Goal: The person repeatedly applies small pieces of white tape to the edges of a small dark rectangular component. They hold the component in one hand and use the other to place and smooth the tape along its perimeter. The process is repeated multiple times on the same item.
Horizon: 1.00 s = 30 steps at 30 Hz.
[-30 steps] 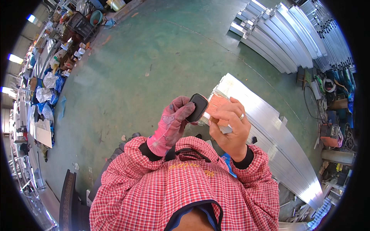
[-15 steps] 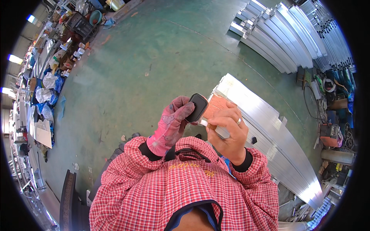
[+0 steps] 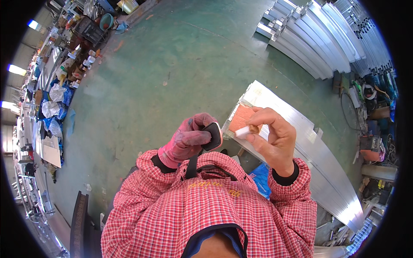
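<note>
My left hand (image 3: 189, 137), in a pink glove with grey-smudged fingers, grips a flat black rounded-square piece (image 3: 213, 136) with a pale rim, tilted on edge. In the bare fingers of my right hand (image 3: 275, 135) is pinched a short white stick (image 3: 243, 131) with a brownish end. The stick and the black piece are apart, with a small gap between them. Under the right hand, an orange-red rough slab (image 3: 241, 116) lies on the end of a stack of long silver metal profiles (image 3: 297, 124); my fingers cover part of it.
More silver profiles (image 3: 309, 34) are stacked on the floor at the far right. A blue bag (image 3: 260, 178) shows beside my right sleeve. Along the left wall lie crumpled plastic sheets (image 3: 53, 107), boxes and a pale board (image 3: 48, 150). A dark patterned beam (image 3: 79, 223) stands at the lower left.
My hands have drawn apart. The left one moved back toward me and turned the black piece more edge-on; the right one moved right, taking the white stick away from the piece.
</note>
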Each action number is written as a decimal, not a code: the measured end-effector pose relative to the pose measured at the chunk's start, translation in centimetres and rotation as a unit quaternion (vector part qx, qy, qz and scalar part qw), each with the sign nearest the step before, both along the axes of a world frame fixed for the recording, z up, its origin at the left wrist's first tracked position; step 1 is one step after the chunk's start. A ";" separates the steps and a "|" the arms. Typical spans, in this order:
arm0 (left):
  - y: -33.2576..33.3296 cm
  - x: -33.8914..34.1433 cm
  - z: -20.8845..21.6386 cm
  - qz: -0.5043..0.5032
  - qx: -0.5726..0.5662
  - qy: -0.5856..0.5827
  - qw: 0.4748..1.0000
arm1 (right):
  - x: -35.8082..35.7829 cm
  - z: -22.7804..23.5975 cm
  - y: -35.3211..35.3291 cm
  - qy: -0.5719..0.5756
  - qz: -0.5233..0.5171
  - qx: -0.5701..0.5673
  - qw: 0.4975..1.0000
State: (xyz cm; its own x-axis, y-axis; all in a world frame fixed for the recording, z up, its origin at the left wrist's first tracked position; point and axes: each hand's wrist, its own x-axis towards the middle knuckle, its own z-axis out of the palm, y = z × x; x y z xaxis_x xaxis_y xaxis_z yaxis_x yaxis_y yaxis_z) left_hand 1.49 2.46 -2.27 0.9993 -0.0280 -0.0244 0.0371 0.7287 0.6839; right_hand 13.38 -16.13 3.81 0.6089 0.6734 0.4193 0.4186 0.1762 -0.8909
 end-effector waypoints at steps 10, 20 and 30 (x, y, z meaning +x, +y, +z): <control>-0.2 -0.4 0.5 -0.051 -0.069 -0.024 0.996 | -0.5 1.4 2.1 -0.052 0.082 0.040 0.994; -0.6 -0.5 -0.1 -0.071 -0.115 -0.036 0.990 | -0.7 1.7 2.4 -0.078 0.089 0.049 0.992; -0.7 -0.6 -0.1 -0.082 -0.121 -0.022 0.989 | -0.7 1.7 2.4 -0.089 0.085 0.045 0.991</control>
